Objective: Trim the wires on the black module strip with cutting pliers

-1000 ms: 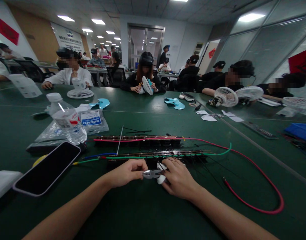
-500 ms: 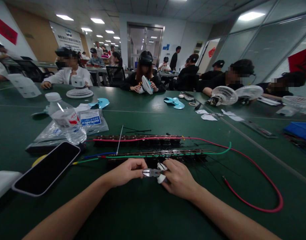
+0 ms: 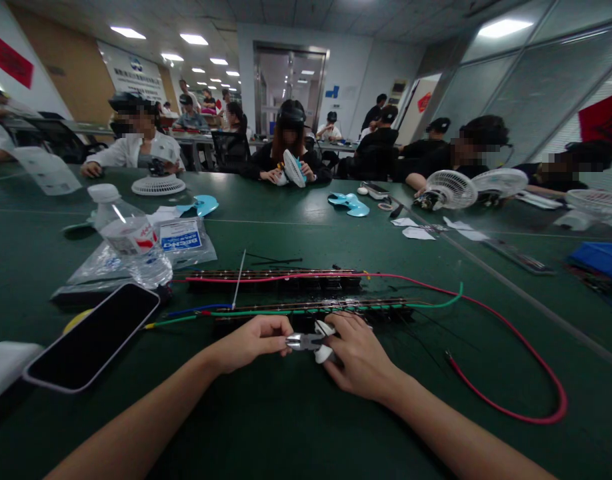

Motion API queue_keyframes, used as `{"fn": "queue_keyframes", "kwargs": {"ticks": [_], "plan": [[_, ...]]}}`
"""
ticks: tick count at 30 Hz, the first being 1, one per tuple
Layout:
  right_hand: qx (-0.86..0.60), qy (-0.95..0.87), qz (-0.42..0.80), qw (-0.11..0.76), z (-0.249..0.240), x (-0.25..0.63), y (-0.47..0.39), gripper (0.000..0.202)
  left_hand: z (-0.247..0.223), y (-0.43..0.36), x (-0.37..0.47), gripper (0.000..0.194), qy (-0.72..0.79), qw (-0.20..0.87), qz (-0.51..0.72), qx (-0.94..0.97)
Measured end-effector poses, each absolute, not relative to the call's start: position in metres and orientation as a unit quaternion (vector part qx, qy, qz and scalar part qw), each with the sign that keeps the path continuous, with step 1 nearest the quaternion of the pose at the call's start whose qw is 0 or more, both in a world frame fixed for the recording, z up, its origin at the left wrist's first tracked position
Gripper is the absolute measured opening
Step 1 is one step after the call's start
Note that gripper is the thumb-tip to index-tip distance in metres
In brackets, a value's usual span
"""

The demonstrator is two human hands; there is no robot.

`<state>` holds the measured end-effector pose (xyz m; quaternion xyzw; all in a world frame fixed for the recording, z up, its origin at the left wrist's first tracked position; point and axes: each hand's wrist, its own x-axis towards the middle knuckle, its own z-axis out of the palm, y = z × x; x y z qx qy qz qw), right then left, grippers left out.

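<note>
My right hand (image 3: 361, 357) is closed around the white handles of diagonal cutters (image 3: 304, 342), whose metal jaws point left. My left hand (image 3: 256, 343) is closed in a pinch at the tips of the jaws; whatever lies between its fingers is too small to make out. Just beyond both hands lie two long black strips with metal contacts, a nearer strip (image 3: 396, 311) and a farther strip (image 3: 326, 283). A green wire (image 3: 276, 312) runs along the nearer one, a red cable (image 3: 426, 283) along the farther. A white cable tie (image 3: 239, 280) sticks up from the nearer strip.
To the left are a phone (image 3: 93, 337), a water bottle (image 3: 133, 233) and a plastic bag (image 3: 191, 240). The red cable loops round on the right. Black cable ties (image 3: 273, 260) lie behind the strips. Across the table, people handle fan parts, including a white fan grille (image 3: 451, 189).
The cutters' handles have spread slightly apart, and my right hand has shifted a little. My left hand keeps almost the same place at the jaw tips.
</note>
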<state>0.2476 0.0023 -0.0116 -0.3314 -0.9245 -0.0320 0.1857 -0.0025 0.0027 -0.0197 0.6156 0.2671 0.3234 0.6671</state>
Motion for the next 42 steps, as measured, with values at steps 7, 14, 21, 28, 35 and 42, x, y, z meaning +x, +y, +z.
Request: {"fn": "queue_keyframes", "kwargs": {"ticks": [7, 14, 21, 28, 35, 42], "plan": [[-0.329, -0.927, -0.026, 0.178, -0.0085, 0.2474, 0.0005, 0.017, -0.0182, 0.0025, -0.0027, 0.017, 0.267, 0.665, 0.322, 0.619], [-0.326, -0.928, -0.024, 0.181, -0.0071, 0.2472, 0.0001, 0.023, -0.0193, 0.0026, -0.0039, 0.015, 0.255, 0.671, 0.328, 0.615], [-0.318, -0.932, -0.028, 0.17, -0.0073, 0.2469, 0.0013, 0.026, -0.0203, 0.0033, -0.0039, 0.016, 0.253, 0.678, 0.326, 0.608], [-0.313, -0.935, -0.036, 0.163, -0.01, 0.2466, 0.003, 0.019, -0.0168, 0.0035, -0.0038, 0.016, 0.254, 0.664, 0.317, 0.628], [-0.305, -0.937, -0.055, 0.163, -0.0123, 0.248, 0.0041, 0.017, -0.0127, 0.0024, -0.0033, 0.017, 0.272, 0.647, 0.301, 0.646], [-0.303, -0.936, -0.059, 0.171, -0.0129, 0.2486, 0.0037, 0.012, -0.0114, 0.0021, -0.0027, 0.019, 0.281, 0.635, 0.301, 0.653]]}}
